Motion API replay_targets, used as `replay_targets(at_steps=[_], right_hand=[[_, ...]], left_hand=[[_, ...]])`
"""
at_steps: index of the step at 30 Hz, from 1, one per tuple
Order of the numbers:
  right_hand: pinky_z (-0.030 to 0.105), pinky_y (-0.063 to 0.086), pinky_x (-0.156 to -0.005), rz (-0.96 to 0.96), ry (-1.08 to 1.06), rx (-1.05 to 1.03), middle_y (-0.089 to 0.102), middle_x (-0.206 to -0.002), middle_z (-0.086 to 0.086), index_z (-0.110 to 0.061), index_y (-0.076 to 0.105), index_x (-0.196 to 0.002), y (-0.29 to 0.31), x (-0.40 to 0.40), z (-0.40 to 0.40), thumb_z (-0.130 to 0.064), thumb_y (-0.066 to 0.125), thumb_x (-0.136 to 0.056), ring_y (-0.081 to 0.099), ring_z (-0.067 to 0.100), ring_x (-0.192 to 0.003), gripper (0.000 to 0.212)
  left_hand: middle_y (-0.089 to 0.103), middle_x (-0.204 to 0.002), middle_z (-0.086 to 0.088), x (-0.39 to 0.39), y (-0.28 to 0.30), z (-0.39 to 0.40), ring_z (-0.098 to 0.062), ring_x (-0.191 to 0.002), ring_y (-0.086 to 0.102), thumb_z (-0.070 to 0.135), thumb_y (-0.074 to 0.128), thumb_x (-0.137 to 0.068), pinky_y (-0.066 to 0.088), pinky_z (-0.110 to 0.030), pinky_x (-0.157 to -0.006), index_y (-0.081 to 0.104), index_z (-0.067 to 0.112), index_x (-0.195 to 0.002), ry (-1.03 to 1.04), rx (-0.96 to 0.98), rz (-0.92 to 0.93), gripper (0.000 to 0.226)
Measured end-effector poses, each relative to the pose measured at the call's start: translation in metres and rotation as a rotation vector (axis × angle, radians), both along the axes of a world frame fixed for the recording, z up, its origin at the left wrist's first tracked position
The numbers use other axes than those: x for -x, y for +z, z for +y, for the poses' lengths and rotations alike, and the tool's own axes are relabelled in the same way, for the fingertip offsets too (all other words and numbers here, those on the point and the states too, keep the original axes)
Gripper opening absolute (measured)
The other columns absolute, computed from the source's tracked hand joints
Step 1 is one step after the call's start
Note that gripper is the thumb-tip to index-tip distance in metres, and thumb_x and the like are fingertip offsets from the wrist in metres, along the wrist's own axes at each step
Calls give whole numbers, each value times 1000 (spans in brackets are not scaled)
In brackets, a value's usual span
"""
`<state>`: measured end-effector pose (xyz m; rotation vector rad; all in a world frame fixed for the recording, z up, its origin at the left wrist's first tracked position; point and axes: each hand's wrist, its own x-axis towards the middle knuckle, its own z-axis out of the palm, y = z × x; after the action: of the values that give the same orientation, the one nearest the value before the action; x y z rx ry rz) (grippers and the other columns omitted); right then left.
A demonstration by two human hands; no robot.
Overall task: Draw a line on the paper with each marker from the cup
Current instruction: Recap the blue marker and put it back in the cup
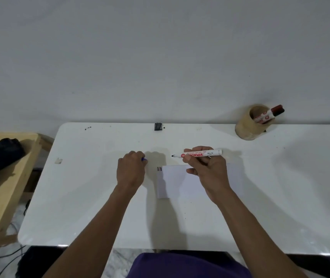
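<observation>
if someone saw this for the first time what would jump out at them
The right hand at the table's centre, holding an uncapped white marker level above the paper, tip pointing left. Next, the left hand closed around something blue, probably the cap; a few short lines sit at the paper's top left corner. Far right, by the wall, a tan cup holds one red-capped marker.

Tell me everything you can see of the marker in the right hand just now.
The marker is a white-barrelled pen with red printed lettering, uncapped, its dark tip pointing left. It lies almost level, held above the table just beyond the far edge of the paper, not touching it. The right hand grips the barrel near the middle with its fingers. The cap is not on it; the closed left hand shows a bit of blue.
</observation>
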<state>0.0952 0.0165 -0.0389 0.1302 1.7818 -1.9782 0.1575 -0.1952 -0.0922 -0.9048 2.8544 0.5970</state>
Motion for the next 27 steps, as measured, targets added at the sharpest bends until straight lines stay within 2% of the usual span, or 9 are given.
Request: replay_targets(at_steps=[3,5,7,9,12,14,17,20,27], right_hand=[[29,60,-65,21,-36,4,81,-101,6,-12,68,-100,7,-4,-4,-9,73,-92,77,21,-91,10],[30,61,-65,41,-60,-2,82,-94,4,-13,66,-103,15,-10,-8,-16,70,-95,77,19,-89,10],[30,62,-64,85,-65,-18,82,-90,1,-12,67,-103,22,-17,-11,-19,69,-96,76,14,-85,10],[29,61,-63,129,-63,-24,82,-89,0,-10,67,-103,30,-26,-16,-19,69,-96,76,12,-82,12],[26,59,-61,159,-59,-21,81,-91,2,-7,68,-104,38,-40,-22,-20,69,-96,75,12,-82,16],[25,58,-60,175,-51,-20,81,-92,4,-5,68,-104,41,-49,-25,-20,69,-96,75,13,-82,17],[24,57,-59,185,-52,-8,81,-90,2,-3,68,-106,44,-63,-28,-18,69,-95,76,12,-81,18],[23,56,-58,199,-55,-5,81,-90,2,-2,68,-107,46,-75,-29,-17,69,-95,76,11,-80,19],[23,57,-59,225,-54,-37,81,-92,4,-8,69,-106,48,-92,-28,-18,71,-95,77,13,-83,15]], left_hand=[[73,-91,-10,-11,7,2,-29,-83,66,15,63,-95,49,-34,-76,72,5,-96,95,-177,96,13],[75,-89,0,-24,21,8,-14,-80,67,14,69,-92,48,-24,-74,74,11,-95,203,-398,262,7],[76,-91,3,-37,36,16,0,-77,67,12,70,-91,49,-13,-70,75,14,-93,289,-627,415,6],[77,-93,1,-50,47,24,2,-77,65,10,70,-91,49,-10,-68,76,14,-94,322,-784,526,8],[76,-90,8,-64,57,31,-3,-82,65,14,71,-91,53,-29,-81,77,27,-89,343,-911,599,15],[75,-86,12,-72,62,34,-6,-82,64,15,70,-92,53,-37,-85,77,30,-87,350,-961,615,17],[75,-85,13,-81,68,38,-7,-82,63,15,69,-92,53,-43,-88,77,27,-91,337,-981,627,14],[76,-88,12,-91,73,40,-5,-84,64,15,69,-92,54,-46,-93,78,31,-88,311,-981,619,19],[76,-90,11,-101,77,43,-6,-86,66,17,69,-92,53,-51,-96,78,29,-91,252,-1009,595,16]])
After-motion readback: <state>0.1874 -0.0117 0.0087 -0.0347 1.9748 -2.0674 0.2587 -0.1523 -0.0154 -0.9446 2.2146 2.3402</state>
